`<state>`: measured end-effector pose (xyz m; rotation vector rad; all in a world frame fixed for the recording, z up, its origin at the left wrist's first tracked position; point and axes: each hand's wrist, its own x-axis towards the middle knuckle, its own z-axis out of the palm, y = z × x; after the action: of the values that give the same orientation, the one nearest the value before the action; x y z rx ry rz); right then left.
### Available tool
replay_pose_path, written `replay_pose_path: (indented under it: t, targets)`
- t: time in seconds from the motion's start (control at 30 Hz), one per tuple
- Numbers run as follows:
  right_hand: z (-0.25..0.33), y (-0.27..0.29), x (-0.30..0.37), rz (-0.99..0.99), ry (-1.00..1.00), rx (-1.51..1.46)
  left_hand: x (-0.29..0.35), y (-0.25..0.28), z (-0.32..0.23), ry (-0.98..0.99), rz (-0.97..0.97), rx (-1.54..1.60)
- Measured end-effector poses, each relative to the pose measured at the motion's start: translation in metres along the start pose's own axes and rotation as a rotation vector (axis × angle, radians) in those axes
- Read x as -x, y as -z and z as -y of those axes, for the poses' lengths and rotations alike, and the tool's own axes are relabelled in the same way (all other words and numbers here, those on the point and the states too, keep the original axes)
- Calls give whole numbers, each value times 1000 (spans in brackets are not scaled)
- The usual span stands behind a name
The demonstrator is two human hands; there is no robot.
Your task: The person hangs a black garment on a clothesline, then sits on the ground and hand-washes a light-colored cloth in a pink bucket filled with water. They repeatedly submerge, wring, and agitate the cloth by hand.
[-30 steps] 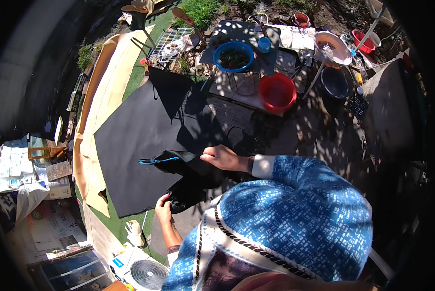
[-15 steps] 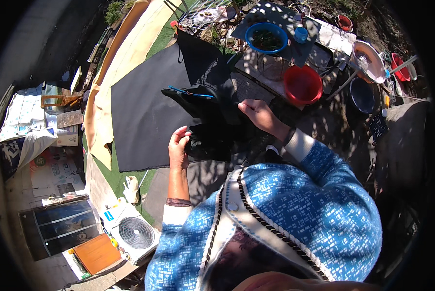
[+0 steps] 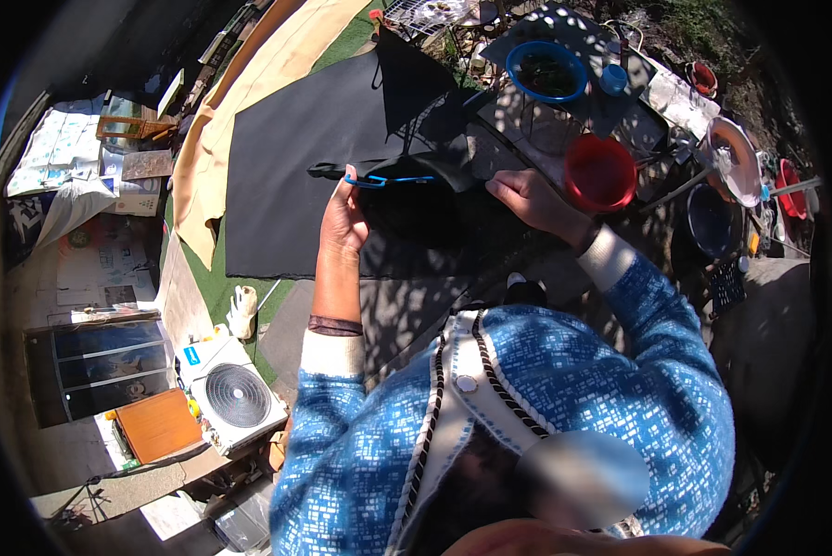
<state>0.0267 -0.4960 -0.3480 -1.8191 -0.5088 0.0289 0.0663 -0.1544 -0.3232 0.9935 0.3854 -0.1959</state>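
Between my hands is a piece of black cloth (image 3: 420, 218), perhaps a garment; its folds blend into shadow. A thin blue strip (image 3: 402, 178), which looks like part of a clothes hanger, runs along its upper part. My left hand (image 3: 344, 218) is closed at the cloth's left side, with thumb and fingertips at the blue strip's left end. At the right side, my right hand (image 3: 530, 196) is closed on the cloth's edge. Behind the cloth spreads a large dark sheet (image 3: 291, 176), with a peaked upper corner.
At the upper right stand a blue basin (image 3: 546, 92) of greens and a red basin (image 3: 600, 192). A pale basin (image 3: 736, 157) and a dark tub (image 3: 710, 221) are farther right. An outdoor fan unit (image 3: 233, 394) and an orange-brown board (image 3: 158, 423) lie lower left.
My left hand has moved up from the cloth's lower part to the blue strip. My right hand has shifted slightly right, and the cloth hangs more spread out. The view has shifted too.
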Motion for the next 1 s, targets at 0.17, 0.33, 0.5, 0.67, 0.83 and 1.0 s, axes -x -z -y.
replay_pose_path:
  t: [0.17, 0.33, 0.5, 0.67, 0.83, 1.0]
  targets:
    - [11, 10, 3, -9, 4, 188, 15, 10, 3, 34, -59, 162]
    - [24, -28, 4, -140, -64, 246, 23, 18, 10, -97, 134, 152]
    - [26, -67, 10, -136, -200, 337, 22, 42, 16, -112, -26, 152]
    - [34, -75, 22, -118, -233, 241, 38, 58, 24, -121, 118, 144]
    - [51, -62, 14, -71, -64, 3, 53, 57, 10, -263, 123, 47]
    - [52, -20, -7, -124, 7, -75, 71, 29, 12, -413, 1, -339]
